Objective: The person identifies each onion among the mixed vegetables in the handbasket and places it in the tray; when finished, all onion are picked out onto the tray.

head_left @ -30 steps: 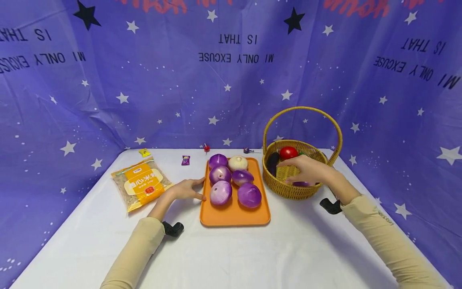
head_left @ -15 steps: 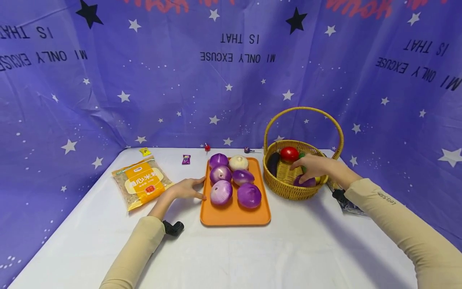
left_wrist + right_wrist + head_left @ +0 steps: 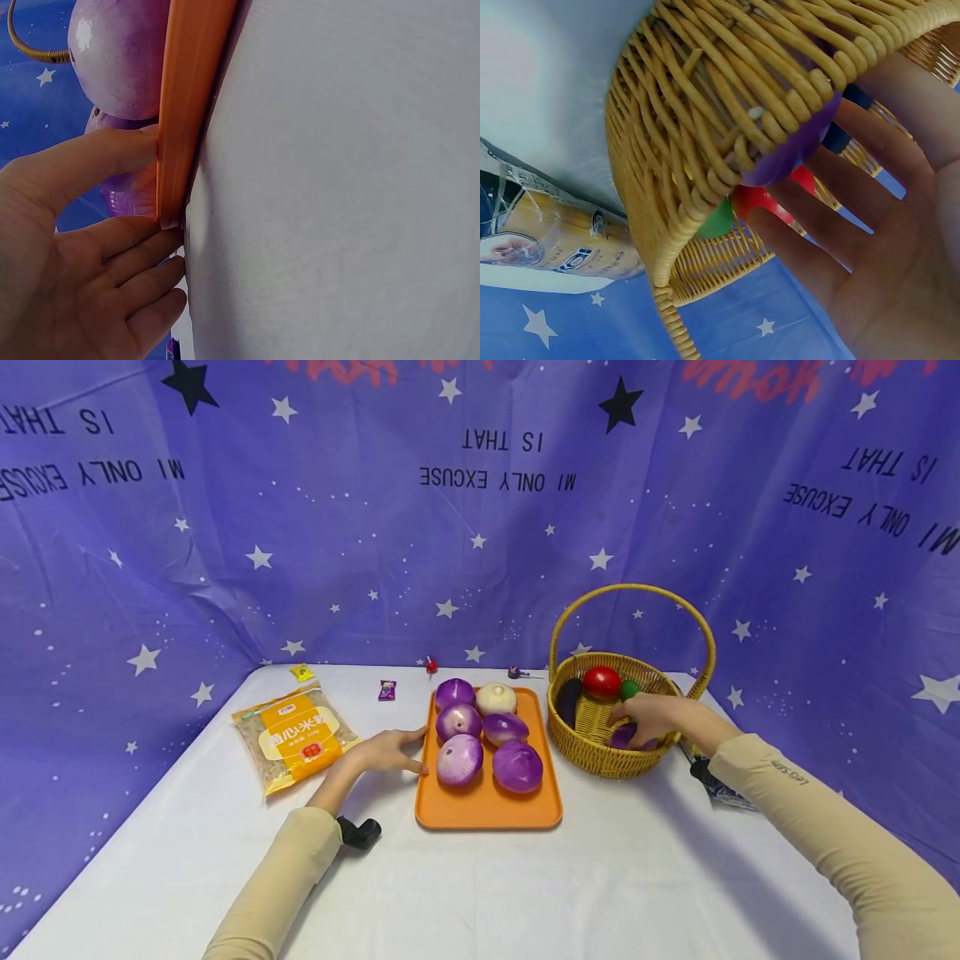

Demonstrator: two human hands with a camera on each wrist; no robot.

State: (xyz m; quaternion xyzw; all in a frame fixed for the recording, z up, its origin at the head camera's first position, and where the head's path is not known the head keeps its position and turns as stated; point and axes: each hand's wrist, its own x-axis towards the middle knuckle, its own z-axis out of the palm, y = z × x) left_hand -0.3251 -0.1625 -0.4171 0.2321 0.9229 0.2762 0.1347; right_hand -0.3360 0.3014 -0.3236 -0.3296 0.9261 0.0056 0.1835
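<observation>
My left hand (image 3: 386, 752) rests at the left edge of an orange tray (image 3: 489, 814); the thumb and fingertips touch its side with the fingers mostly straight. On the tray lie several purple onions (image 3: 459, 760) and one whitish onion (image 3: 496, 699). Inside a wicker basket (image 3: 603, 764), my right hand (image 3: 654, 717) reaches down over a purple onion-like vegetable (image 3: 622, 735). Its spread, fairly straight fingers lie against that vegetable in the right wrist view; the thumb is partly hidden behind the rim. Beside it in the basket are a tomato (image 3: 602, 682), an eggplant (image 3: 567, 702) and something green (image 3: 629, 688).
The basket's tall arched handle (image 3: 632, 587) stands over the right hand. A yellow food bag (image 3: 298, 739) lies left of the tray, and a clear package (image 3: 731, 795) right of the basket. Small candies (image 3: 387, 691) and lollipops (image 3: 513, 672) lie near the back.
My right hand has moved from above the basket's middle to its right side and lowered over the purple vegetable. The left hand and the tray have stayed in place.
</observation>
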